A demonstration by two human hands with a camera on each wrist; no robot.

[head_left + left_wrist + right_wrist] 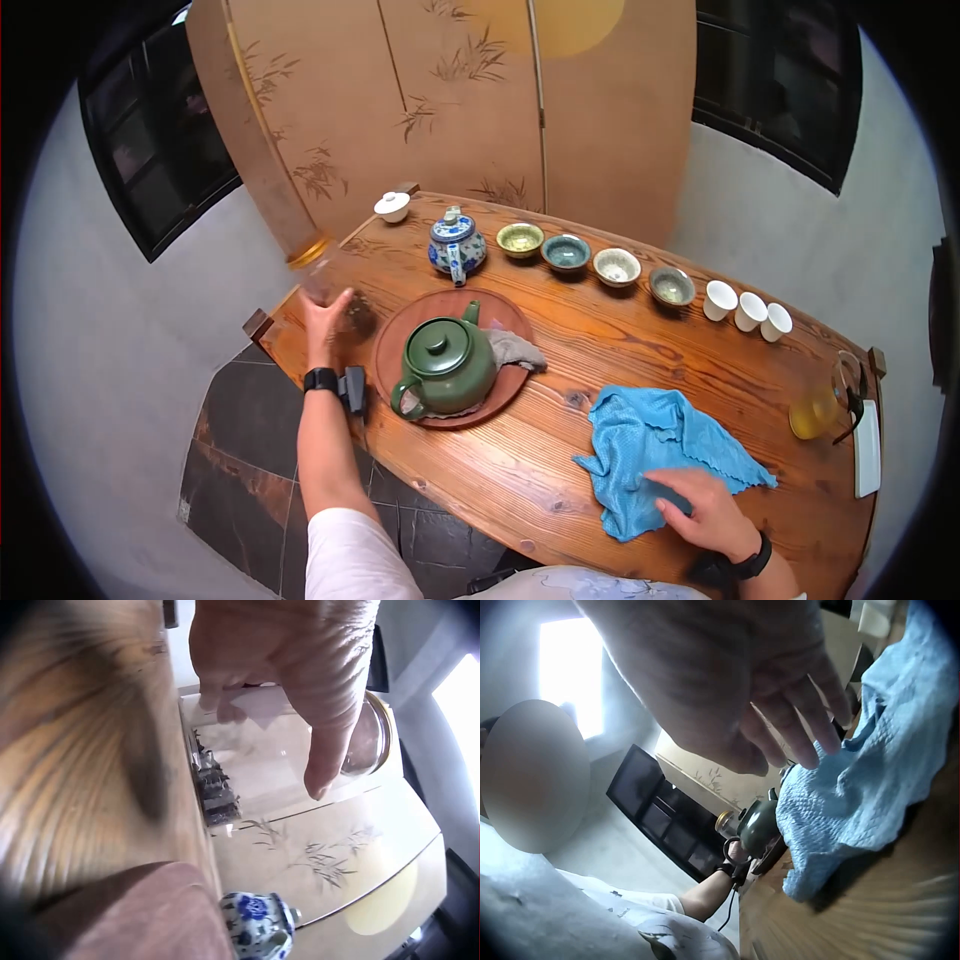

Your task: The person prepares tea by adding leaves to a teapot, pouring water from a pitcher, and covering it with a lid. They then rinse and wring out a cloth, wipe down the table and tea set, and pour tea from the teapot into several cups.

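My left hand [324, 322] grips a clear glass jar [266, 769] at the table's left end. The jar has a gold-coloured rim [308, 252], and dark loose leaves [216, 793] lie at its bottom. In the left wrist view the thumb presses along the glass while other fingers are partly hidden behind the palm. Over the near edge of a crumpled blue cloth [650, 430] is my right hand [708, 512], its fingers loosely extended with the fingertips right at the fabric. Beside the left forearm, a green teapot [448, 365] sits on a round brown tray [392, 325].
Behind the tray stands a blue-and-white teapot [457, 243]. A lidded white bowl [393, 206] is at the back left corner. Several bowls [567, 253] and white cups [719, 300] line the back edge. A glass pitcher [815, 412] and white dish [867, 450] stand at right.
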